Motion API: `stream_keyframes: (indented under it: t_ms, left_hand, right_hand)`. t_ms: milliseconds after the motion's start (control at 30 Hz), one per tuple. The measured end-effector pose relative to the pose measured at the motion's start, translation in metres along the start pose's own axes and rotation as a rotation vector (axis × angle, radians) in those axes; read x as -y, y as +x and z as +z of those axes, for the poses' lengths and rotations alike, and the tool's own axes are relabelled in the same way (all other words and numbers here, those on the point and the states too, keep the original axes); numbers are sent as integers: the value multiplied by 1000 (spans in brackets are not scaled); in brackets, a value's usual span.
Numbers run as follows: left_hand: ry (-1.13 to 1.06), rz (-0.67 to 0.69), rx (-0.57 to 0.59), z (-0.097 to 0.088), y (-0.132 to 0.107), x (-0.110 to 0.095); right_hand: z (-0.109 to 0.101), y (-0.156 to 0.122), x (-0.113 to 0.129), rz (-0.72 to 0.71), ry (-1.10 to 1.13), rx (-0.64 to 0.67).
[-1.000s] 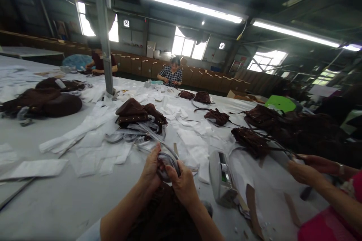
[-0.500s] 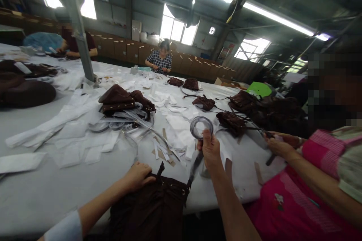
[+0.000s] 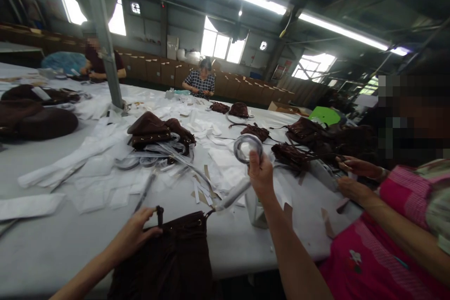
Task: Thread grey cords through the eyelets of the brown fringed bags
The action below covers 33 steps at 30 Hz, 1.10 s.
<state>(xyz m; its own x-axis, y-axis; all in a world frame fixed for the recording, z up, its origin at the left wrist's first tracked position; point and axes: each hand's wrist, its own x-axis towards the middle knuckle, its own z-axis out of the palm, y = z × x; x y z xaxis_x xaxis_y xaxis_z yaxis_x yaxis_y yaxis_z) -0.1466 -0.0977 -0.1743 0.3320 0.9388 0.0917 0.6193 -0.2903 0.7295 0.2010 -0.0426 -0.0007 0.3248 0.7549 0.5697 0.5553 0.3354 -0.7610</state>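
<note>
A dark brown bag [image 3: 176,248] with metal eyelets along its top edge stands upright at the near table edge. At its top left corner is my left hand [image 3: 135,232], thumb and fingers closed on the rim beside a short dark drawstring end [image 3: 160,216]. My right hand [image 3: 261,176], raised over the table, grips a roll of clear plastic film [image 3: 248,136]. From beneath that hand a pale, film-covered strap [image 3: 232,194] slants down to the bag's right top corner. How far the film wraps the strap is blurred.
A brown bag with film-wrapped straps [image 3: 151,131] lies mid-table among white paper sheets [image 3: 91,168]. More brown bags [image 3: 293,155] lie to the right. A co-worker in a pink apron [image 3: 372,248] works close on my right. A metal post [image 3: 112,75] rises from the table.
The bag and my left hand have shifted left. The strap between the bag and my right hand now looks pale and stretched out, where it looked dark before. The roll stays raised.
</note>
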Motion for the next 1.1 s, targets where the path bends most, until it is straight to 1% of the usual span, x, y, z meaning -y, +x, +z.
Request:
stream_keyframes:
  t_ms: [67,100,133,167,200,233,267,300,367,433,500,533,600,667,733,800,833,867,900,967,1033,1100]
  left_hand:
    - [-52,73,-170,-27,24,-34]
    - [-104,133,-221,-41,38,-55]
    - [-179,195,-250,-55,53,-77]
    - [-244,258,-254,-67,67,-100]
    - [-267,313,-235,-77,80,-121]
    - [-242,354,-193,-84,92,-140]
    - [-200,379,-110,-89,102,-156]
    - [-149,395,-29,-91,111,-169]
    - [-48,410,95,-91,123,-185]
    - [-14,442,166,-87,129,-190]
    - [-65,474,197,-82,129,-190]
    - [-127,467,203,-80,127,-190]
    - [-318,391,170,-75,124,-190]
    - [-585,268,58,-73,123,-188]
    - [-850,138,-102,-74,126,-184]
    - [-1031,20,-258,-78,133,-176]
    - [-1075,-24,-311,-80,136,-171]
    - [-1085,-49,-341,-82,139,-165]
    - [-1067,-57,-345,-84,142,-159]
    - [-985,-36,-312,-85,146,-149]
    - [-902,-9,-278,-85,147,-143]
    - [-861,13,-275,-85,148,-141]
  right_hand:
    - [10,-5,18,-159,-221,166]
    - [16,-8,27,-233,-330,260]
    - [22,-12,35,-301,-426,352]
    - [28,-16,43,-365,-507,434]
    - [34,-19,50,-423,-571,497]
    - [39,-23,55,-474,-613,544]
    - [43,-26,59,-513,-633,579]
    - [45,-29,60,-539,-638,607]
    - [48,-32,59,-554,-637,644]
    - [46,-34,55,-544,-646,669]
    - [44,-35,52,-518,-645,676]
    - [42,-34,51,-503,-621,671]
    - [40,-31,51,-453,-507,641]
    - [41,-30,49,-367,-337,586]
    - [44,-36,39,-267,-182,539]
    - [50,-53,19,-179,-78,522]
    - [54,-65,6,-142,-42,530]
    - [57,-77,-8,-110,-18,543]
    - [59,-89,-21,-89,-6,557]
    - [57,-104,-44,-69,17,619]
    - [49,-101,-56,-41,37,634]
    - [38,-85,-60,-3,46,600]
